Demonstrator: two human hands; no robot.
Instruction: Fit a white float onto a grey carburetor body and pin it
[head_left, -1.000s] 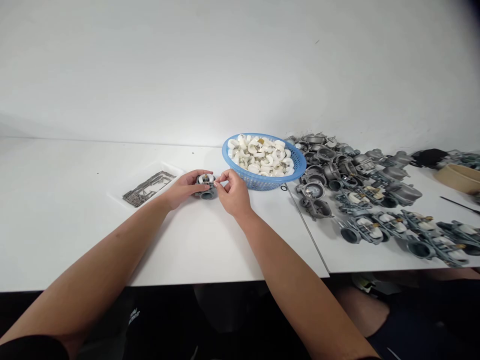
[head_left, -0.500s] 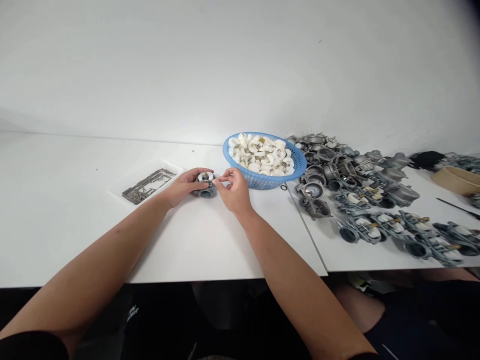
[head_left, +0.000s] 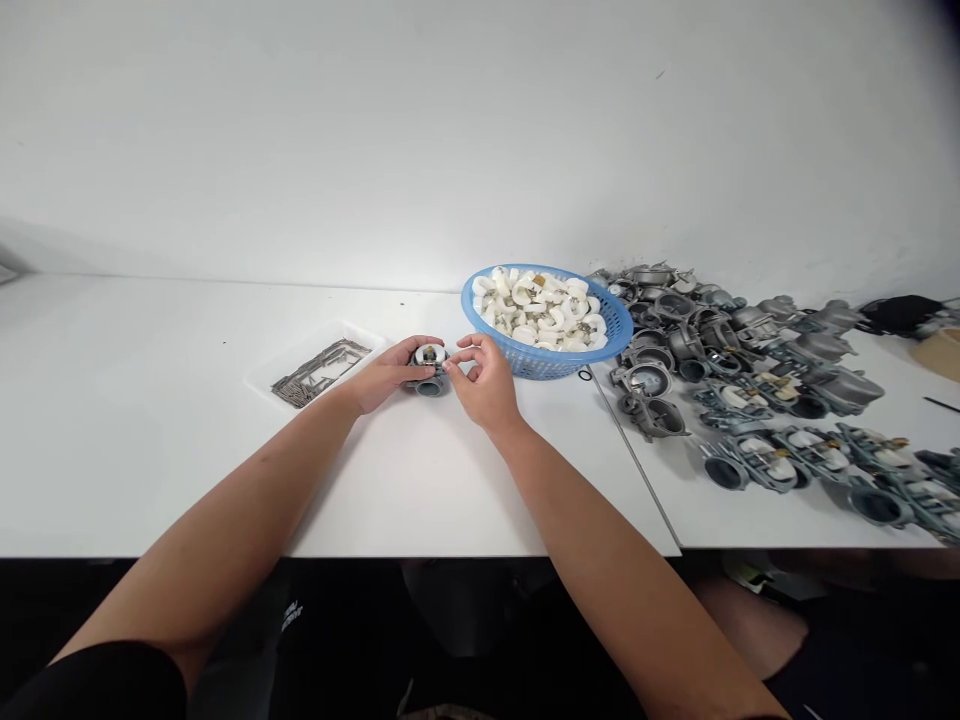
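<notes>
Hands mid-tabletop (head_left: 150, 440) | left hand (head_left: 386, 375) cupped, gripping grey carburetor body (head_left: 430, 370) | right hand (head_left: 487, 385) pinching at its top, fingers curled | blue basket (head_left: 546, 362) just right | no legible writing

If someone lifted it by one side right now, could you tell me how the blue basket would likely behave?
The blue basket looks like thin plastic mesh, so its rim would probably flex. It is heaped with white parts, so it is likely heavier than it looks. Tilted, the loose pieces could slide out, perhaps toward the metal parts beside it.
</notes>
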